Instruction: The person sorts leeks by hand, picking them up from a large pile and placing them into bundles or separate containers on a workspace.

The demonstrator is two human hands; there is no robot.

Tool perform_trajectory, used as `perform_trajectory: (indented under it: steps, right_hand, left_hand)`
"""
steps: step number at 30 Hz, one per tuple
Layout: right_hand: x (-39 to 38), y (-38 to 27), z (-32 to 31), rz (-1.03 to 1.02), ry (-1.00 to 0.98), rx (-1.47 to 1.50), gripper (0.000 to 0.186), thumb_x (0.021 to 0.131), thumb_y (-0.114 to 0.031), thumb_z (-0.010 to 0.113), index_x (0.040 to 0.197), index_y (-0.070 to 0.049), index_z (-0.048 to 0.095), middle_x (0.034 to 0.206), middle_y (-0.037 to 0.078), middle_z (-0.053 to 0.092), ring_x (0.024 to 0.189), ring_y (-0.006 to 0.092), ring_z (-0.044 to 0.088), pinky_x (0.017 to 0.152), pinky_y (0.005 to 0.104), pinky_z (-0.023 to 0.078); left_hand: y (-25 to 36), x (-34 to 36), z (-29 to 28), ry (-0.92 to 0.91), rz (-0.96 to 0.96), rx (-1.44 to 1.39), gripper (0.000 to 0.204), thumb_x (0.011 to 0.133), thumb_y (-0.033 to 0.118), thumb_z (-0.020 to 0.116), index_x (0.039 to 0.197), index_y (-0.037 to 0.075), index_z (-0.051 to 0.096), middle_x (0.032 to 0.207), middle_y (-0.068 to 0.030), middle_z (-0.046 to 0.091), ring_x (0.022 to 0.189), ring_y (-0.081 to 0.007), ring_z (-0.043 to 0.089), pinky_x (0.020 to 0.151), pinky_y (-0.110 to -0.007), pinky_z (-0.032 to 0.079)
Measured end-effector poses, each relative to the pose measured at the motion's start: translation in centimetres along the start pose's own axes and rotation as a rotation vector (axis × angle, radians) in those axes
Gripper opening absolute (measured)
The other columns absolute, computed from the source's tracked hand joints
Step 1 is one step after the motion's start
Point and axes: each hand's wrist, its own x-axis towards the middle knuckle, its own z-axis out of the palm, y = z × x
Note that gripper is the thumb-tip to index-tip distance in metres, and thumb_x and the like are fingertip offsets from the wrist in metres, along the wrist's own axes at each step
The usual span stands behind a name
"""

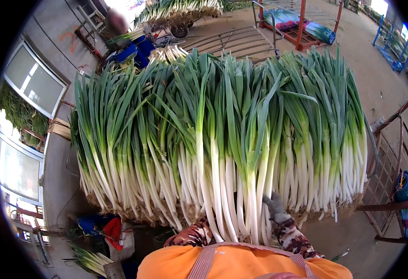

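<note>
A loose bunch of long green onions point(225, 186), white stalks down and green leaves up, stands upright against my orange apron point(180, 262). My right hand point(275, 208), in a grey glove, is closed at the right side of this bunch, low on the white stalks. My left forearm, in a camouflage sleeve point(192, 233), reaches behind the bunch from the left; the stalks hide the left hand and its fingers. Just beyond stands a wide, dense row of more green onions point(115, 139), with soil-covered roots point(143, 214) along its lower edge.
Beyond the row lie a metal rack point(232, 42) and a red-framed cart point(301, 28) with coloured bundles. Another loaded onion cart point(180, 14) stands at the back, near blue containers point(136, 52). At right is a rusty metal frame point(390, 207); at lower left, onions point(90, 260) and a red cloth point(113, 232).
</note>
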Motion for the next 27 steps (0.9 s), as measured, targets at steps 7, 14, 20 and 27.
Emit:
perform_trajectory:
  steps: [7,14,20,27]
  right_hand:
    - [2.6,-1.3,3.4,-0.030,0.123,-0.101,0.034,0.095,-0.018,0.061,0.121,0.003,0.058,0.103,0.008,0.068,0.089,0.0152,0.063,0.076,0.0292,0.053]
    - [-6.1,-1.1,0.2,0.392,-0.107,0.387,0.049,0.091,-0.031,0.067,0.125,0.001,0.055,0.112,0.009,0.066,0.100,0.0194,0.063,0.090,0.0317,0.051]
    - [-0.7,-0.4,-0.6,0.569,-0.298,0.830,0.064,0.081,-0.042,0.075,0.128,-0.003,0.053,0.110,0.012,0.066,0.098,0.0249,0.066,0.085,0.0414,0.057]
    - [1.2,-3.5,1.4,0.263,-0.351,0.635,0.073,0.075,-0.039,0.082,0.130,-0.003,0.050,0.113,0.012,0.064,0.103,0.0254,0.064,0.088,0.0385,0.055]
  left_hand:
    - [-0.2,-0.9,-0.6,0.010,0.026,-0.027,0.061,0.090,0.042,0.063,0.133,0.001,0.048,0.120,-0.0142,0.062,0.106,-0.0222,0.063,0.087,-0.034,0.057]
    - [-0.2,-1.9,-0.8,0.001,0.034,-0.060,0.060,0.090,0.041,0.063,0.132,0.001,0.049,0.119,-0.0140,0.063,0.106,-0.0216,0.064,0.087,-0.033,0.057]
    - [-0.2,-3.3,-1.6,0.003,0.066,-0.080,0.059,0.091,0.041,0.063,0.132,0.001,0.049,0.119,-0.0139,0.063,0.106,-0.0211,0.064,0.086,-0.033,0.058]
    - [2.6,-2.1,-4.1,-0.072,0.128,-0.132,0.058,0.091,0.041,0.063,0.132,0.001,0.050,0.119,-0.0137,0.063,0.106,-0.0205,0.064,0.085,-0.032,0.058]
